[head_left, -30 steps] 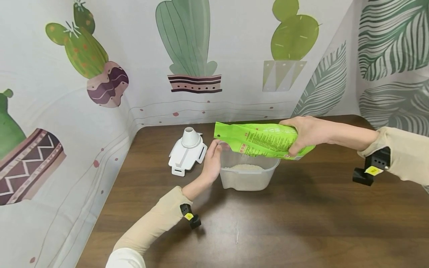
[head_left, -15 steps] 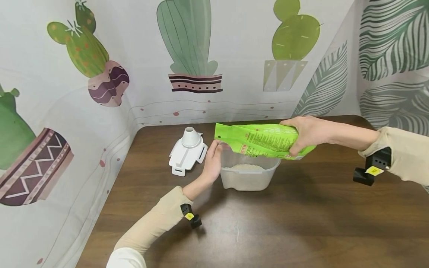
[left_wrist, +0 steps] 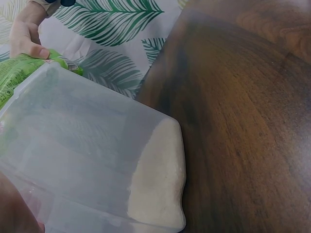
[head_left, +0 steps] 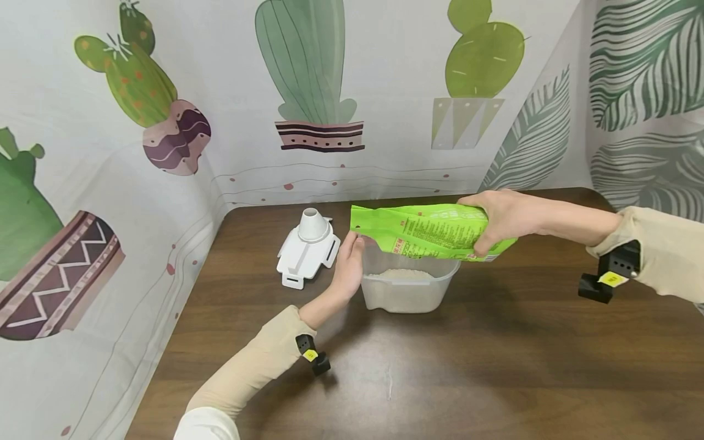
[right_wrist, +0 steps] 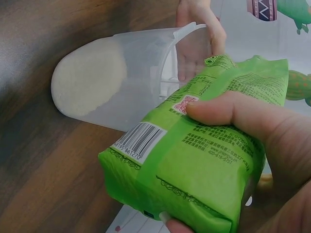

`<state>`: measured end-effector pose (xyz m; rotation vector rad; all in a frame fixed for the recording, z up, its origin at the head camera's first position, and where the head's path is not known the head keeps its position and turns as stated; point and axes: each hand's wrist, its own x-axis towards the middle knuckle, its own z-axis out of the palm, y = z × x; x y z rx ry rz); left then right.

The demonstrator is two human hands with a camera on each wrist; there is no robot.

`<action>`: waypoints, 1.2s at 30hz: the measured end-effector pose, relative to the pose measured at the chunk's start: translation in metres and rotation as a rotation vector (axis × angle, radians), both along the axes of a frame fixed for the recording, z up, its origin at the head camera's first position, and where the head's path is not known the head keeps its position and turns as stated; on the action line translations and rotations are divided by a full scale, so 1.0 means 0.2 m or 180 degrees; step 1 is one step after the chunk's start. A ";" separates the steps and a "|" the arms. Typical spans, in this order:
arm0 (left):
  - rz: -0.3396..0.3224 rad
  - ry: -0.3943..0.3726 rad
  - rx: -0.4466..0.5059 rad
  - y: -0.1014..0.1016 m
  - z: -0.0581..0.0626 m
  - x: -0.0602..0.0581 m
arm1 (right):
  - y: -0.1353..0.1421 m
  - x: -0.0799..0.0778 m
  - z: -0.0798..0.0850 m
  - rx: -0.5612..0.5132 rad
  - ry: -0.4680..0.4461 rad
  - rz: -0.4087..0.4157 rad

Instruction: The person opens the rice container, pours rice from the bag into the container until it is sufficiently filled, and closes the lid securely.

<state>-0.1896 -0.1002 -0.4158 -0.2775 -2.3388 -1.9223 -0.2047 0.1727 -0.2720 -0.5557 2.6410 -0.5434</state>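
Note:
My right hand (head_left: 503, 217) grips a green printed bag (head_left: 434, 232) from above at its closed end, thumb across the printed side in the right wrist view. The bag lies nearly level over a translucent plastic container (head_left: 404, 297), its mouth end toward the left rim. White grains that look like rice (right_wrist: 90, 73) fill the bottom of the container. My left hand (head_left: 348, 269) rests along the container's left side, its fairly straight fingers reaching up to the rim beside the bag's mouth. The bag hides the container's far rim in the head view.
A white lid (head_left: 308, 250) with a cone-shaped spout lies on the brown wooden table (head_left: 396, 379), left of the container. Behind the table hangs a cloth (head_left: 401, 79) printed with cacti and leaves. Black cameras (head_left: 610, 272) are strapped on both wrists.
The bag's mouth end has dipped slightly. The stream of grains visible below the bag a second ago no longer shows in the head view. Both hands keep almost the same place.

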 end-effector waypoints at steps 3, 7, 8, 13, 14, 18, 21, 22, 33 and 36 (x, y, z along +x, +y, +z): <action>0.0027 -0.0020 -0.0027 0.00 0.00 0.00 | 0.00 0.00 0.00 0.0012 0.0000 0.0004; 0.0016 0.0027 -0.0015 0.00 0.00 0.00 | -0.01 0.00 0.01 0.0046 0.0001 0.0003; 0.0000 0.0049 -0.0002 0.00 0.00 -0.01 | -0.01 0.00 0.01 0.0054 0.0010 0.0003; -0.0034 0.0125 0.0015 0.00 0.01 -0.02 | -0.01 0.00 0.02 0.0073 0.0069 0.0008; -0.0025 0.0125 0.0006 0.00 0.01 -0.02 | -0.01 0.00 0.02 0.0080 0.0079 0.0011; 0.0019 0.0111 -0.0030 0.00 0.01 -0.01 | -0.01 0.00 0.02 0.0113 0.0108 0.0023; 0.0043 0.0103 -0.0018 0.00 0.00 -0.01 | -0.02 0.00 0.02 0.0145 0.0114 0.0029; 0.0054 0.0098 -0.0014 0.00 0.00 -0.01 | -0.02 0.00 0.02 0.0154 0.0116 0.0029; 0.0188 -0.0070 -0.0120 0.00 0.00 0.00 | -0.04 -0.01 0.02 0.0267 0.0255 0.0175; 0.0191 -0.0078 -0.0106 0.00 0.00 0.00 | -0.05 -0.01 0.02 0.0286 0.0260 0.0183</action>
